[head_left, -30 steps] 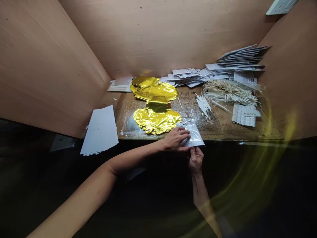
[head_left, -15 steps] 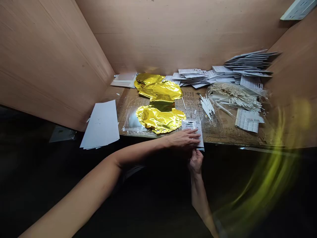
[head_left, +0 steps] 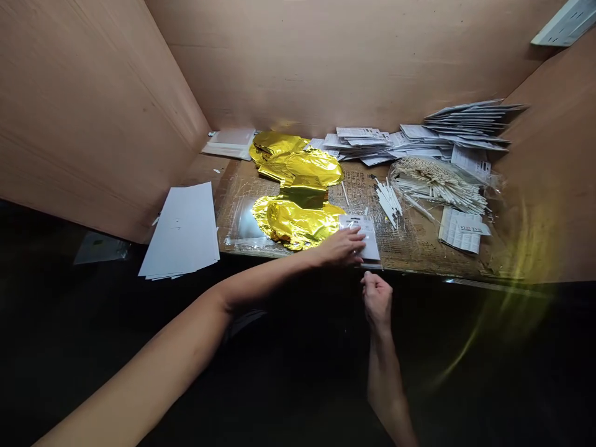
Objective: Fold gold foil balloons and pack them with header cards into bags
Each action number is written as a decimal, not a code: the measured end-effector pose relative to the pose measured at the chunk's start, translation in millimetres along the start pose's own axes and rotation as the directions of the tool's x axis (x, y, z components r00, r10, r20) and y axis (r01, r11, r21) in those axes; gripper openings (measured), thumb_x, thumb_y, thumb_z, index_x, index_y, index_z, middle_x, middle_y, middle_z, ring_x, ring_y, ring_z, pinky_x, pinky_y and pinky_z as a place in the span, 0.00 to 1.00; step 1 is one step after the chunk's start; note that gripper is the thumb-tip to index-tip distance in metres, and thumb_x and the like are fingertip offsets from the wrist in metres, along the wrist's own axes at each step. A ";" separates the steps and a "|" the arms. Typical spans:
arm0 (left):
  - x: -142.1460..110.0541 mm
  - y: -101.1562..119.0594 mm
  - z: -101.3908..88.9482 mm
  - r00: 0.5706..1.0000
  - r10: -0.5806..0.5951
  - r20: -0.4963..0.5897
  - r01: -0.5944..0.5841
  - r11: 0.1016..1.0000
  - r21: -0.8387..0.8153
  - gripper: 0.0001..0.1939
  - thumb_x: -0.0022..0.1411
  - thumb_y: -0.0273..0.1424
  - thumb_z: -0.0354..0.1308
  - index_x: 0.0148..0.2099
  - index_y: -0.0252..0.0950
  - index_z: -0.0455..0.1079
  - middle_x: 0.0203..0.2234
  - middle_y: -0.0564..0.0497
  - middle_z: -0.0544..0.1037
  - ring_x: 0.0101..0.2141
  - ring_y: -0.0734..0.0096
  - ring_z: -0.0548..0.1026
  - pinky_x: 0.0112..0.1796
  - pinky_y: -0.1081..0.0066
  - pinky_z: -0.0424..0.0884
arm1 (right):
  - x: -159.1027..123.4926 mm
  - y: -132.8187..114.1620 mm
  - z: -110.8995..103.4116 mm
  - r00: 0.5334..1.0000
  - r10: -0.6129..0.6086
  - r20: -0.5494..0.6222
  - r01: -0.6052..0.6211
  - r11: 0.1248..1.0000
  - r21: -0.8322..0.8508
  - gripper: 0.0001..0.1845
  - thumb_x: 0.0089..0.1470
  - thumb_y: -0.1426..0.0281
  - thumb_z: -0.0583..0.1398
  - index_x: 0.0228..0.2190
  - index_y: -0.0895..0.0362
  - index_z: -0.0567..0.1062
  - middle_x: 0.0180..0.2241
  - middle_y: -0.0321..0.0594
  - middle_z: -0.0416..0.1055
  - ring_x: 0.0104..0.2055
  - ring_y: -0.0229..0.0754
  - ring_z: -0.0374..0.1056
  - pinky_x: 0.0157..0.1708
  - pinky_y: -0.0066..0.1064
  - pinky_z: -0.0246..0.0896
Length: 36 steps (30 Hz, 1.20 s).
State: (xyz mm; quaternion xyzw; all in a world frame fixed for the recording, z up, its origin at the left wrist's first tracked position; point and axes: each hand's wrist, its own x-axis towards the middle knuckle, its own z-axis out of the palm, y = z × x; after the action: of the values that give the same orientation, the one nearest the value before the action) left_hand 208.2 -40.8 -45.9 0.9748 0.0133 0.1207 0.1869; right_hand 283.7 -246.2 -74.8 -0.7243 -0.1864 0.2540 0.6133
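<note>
A small clear packet with a white printed card [head_left: 365, 239] lies at the front edge of the cardboard-covered table [head_left: 419, 245]. My left hand [head_left: 339, 247] rests flat on the packet, fingers stretched out. My right hand [head_left: 376, 301] hangs just below the table edge, under the packet, its fingers curled together in a pinch; what they hold, if anything, I cannot make out. A crumpled gold foil balloon [head_left: 293, 220] lies just left of the packet.
More gold foil [head_left: 298, 162] is piled behind. White sticks [head_left: 388, 198] and a bagged bundle of sticks [head_left: 437, 180] lie right. Stacks of printed cards [head_left: 419, 133] line the back. White sheets [head_left: 181, 230] overhang at left. Wooden walls enclose the table.
My right hand has dropped away from the packet's lower edge. My left hand slid the packet a little further onto the table and lies flatter on it.
</note>
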 end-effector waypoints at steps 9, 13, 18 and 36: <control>6.2 -50.9 -22.6 0.987 -0.098 0.127 0.108 0.992 -0.072 0.18 0.74 0.37 0.54 0.59 0.44 0.79 0.69 0.49 0.70 0.72 0.50 0.60 0.69 0.55 0.56 | 51.4 -64.7 31.9 0.636 -0.397 0.662 0.772 0.311 -0.555 0.19 0.66 0.76 0.53 0.50 0.53 0.80 0.48 0.49 0.75 0.47 0.51 0.71 0.38 0.36 0.63; 1.9 -51.6 -20.6 0.989 -0.081 0.121 0.092 0.992 -0.089 0.19 0.74 0.38 0.54 0.62 0.49 0.77 0.71 0.52 0.67 0.72 0.47 0.58 0.67 0.52 0.57 | 49.0 -67.6 27.5 0.581 -0.282 0.764 0.813 0.252 -0.525 0.16 0.65 0.78 0.55 0.44 0.51 0.81 0.44 0.45 0.75 0.48 0.50 0.70 0.36 0.35 0.62; 1.7 -54.3 -23.4 0.990 -0.090 0.111 0.100 0.991 -0.086 0.18 0.75 0.42 0.53 0.61 0.55 0.77 0.70 0.55 0.68 0.70 0.48 0.59 0.62 0.51 0.62 | 57.6 -72.1 30.8 0.576 -0.349 0.739 0.817 0.282 -0.504 0.11 0.69 0.70 0.56 0.44 0.53 0.79 0.46 0.48 0.73 0.50 0.53 0.68 0.45 0.40 0.65; -25.5 -29.0 -34.4 0.989 0.100 0.106 -0.068 0.960 -0.272 0.10 0.70 0.37 0.60 0.45 0.46 0.83 0.64 0.49 0.75 0.65 0.47 0.64 0.58 0.51 0.57 | 31.7 -30.5 -40.2 0.663 -0.468 0.585 0.749 0.406 -0.524 0.11 0.64 0.60 0.65 0.46 0.48 0.81 0.53 0.49 0.72 0.50 0.54 0.69 0.49 0.45 0.69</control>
State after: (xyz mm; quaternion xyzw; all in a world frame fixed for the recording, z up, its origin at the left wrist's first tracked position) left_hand 175.7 -3.2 -31.4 0.9457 -0.0558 0.0713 0.3121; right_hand 334.3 -254.2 -44.4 -0.7246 -0.6310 0.0338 0.2749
